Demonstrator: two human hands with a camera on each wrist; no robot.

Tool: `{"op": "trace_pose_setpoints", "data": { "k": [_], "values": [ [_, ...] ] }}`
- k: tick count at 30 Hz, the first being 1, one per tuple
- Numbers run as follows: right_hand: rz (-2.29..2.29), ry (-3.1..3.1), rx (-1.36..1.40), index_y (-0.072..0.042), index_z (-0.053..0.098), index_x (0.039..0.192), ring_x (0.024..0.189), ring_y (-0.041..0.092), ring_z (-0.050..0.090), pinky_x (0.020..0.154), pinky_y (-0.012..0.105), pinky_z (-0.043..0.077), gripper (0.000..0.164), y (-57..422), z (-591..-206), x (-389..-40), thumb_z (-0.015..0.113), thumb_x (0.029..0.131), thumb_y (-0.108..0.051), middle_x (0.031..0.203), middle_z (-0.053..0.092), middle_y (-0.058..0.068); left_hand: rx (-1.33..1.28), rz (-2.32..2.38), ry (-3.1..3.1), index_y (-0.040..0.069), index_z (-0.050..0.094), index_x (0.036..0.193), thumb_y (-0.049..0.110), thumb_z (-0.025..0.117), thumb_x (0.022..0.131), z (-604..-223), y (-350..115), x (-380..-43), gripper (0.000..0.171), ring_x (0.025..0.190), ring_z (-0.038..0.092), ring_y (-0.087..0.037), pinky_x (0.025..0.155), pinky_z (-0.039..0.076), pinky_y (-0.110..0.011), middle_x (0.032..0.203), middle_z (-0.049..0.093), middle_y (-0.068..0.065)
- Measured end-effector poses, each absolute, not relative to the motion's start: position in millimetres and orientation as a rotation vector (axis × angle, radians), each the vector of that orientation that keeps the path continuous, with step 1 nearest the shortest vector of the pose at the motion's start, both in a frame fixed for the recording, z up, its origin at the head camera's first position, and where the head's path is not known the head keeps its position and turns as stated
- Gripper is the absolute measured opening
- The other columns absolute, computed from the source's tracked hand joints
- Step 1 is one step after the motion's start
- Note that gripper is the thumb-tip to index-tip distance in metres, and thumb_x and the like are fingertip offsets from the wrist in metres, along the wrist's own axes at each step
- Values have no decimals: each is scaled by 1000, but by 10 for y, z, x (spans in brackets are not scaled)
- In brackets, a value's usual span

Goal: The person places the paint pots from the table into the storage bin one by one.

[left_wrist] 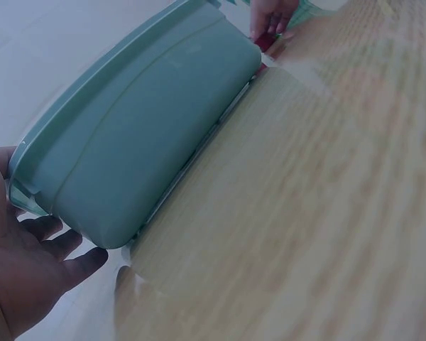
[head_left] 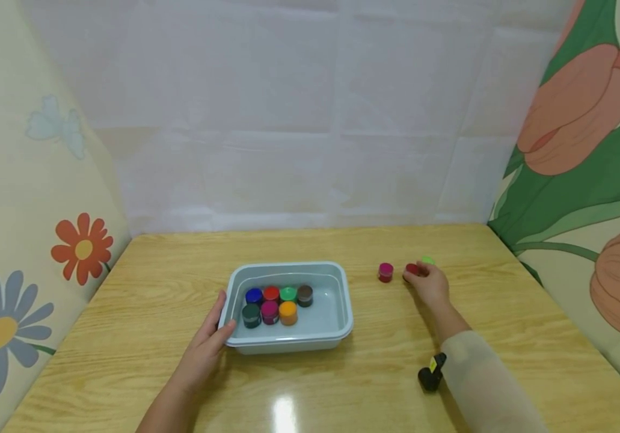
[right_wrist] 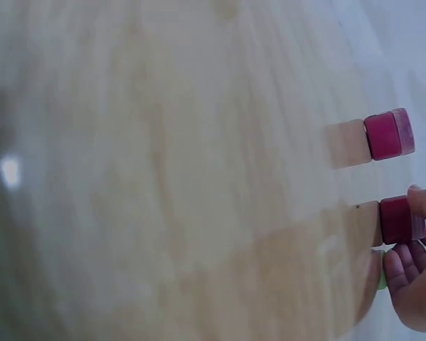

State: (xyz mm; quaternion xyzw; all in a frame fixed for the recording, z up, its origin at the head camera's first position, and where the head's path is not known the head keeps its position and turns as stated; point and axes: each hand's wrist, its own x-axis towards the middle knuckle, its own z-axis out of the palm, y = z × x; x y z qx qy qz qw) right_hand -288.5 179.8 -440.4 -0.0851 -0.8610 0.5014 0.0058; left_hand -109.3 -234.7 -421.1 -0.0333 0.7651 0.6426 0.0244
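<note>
My left hand [head_left: 208,343] grips the left end of a light blue plastic basin [head_left: 293,341], thumb over the rim and fingers against the outer wall. Several small paint pots stand grouped inside, among them a blue one [head_left: 254,296], an orange one [head_left: 288,313] and a brown one [head_left: 305,295]. Over to the right, my right hand [head_left: 433,287] pinches a dark red paint pot [right_wrist: 395,220] between thumb and fingers, at the tabletop. A magenta paint pot [head_left: 385,272] stands just left of it. Behind the right hand a light green item [head_left: 427,260] is partly hidden.
A small black device with a yellow label [head_left: 431,374] is beside the right sleeve. The wooden table [head_left: 180,264] ends at a white sheet [head_left: 288,150] behind. Flower-patterned panels [head_left: 586,228] flank both sides.
</note>
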Motion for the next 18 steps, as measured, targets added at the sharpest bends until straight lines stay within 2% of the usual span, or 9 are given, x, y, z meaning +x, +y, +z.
{"op": "trace_pose_setpoints", "data": {
  "k": [8, 18],
  "values": [
    [1598, -2687, -273, 4, 44, 142, 132, 40, 47, 112, 45, 41, 57, 1813, -4352, -2827, 65, 94, -18, 143, 48, 27, -97, 1992, 2376, 15, 2, 159, 24, 43, 105, -4213, -2339, -1090, 68, 152, -11, -32, 122, -1, -58, 166, -7, 0],
    [1599, -2692, -140, 2, 46, 143, 128, 38, 52, 108, 43, 45, 58, 1799, -4177, -2750, 67, 93, -20, 139, 53, 27, -102, 1986, 2376, 17, 2, 159, 27, 44, 105, -4226, -2353, -1102, 69, 152, -11, -31, 122, 0, -59, 166, -8, 0]
  ]
}}
